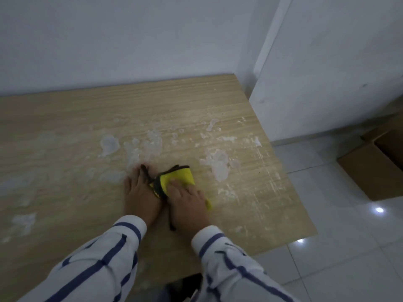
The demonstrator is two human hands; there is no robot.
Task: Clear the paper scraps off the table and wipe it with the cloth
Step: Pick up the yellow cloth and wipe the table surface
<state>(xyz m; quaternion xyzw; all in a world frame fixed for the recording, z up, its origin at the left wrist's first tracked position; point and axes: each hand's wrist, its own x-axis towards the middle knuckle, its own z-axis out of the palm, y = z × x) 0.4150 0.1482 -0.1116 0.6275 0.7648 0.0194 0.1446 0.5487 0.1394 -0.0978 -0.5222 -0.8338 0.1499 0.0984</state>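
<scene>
My right hand presses flat, hiding much of the yellow cloth; my left hand rests open beside it, perhaps touching its blurred dark edge.

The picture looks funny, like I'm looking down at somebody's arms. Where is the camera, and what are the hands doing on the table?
The camera sits on a person's head and looks down, so you see their own arms in striped sleeves. There is no machine here, just two bare hands. The right hand presses flat on a yellow cloth with a dark edge. The left hand lies flat on the wooden table right beside the cloth, its fingers stretched out. The table has pale whitish smears and patches, mostly ahead of the hands and to the right. On the floor to the right is a cardboard box.
</scene>
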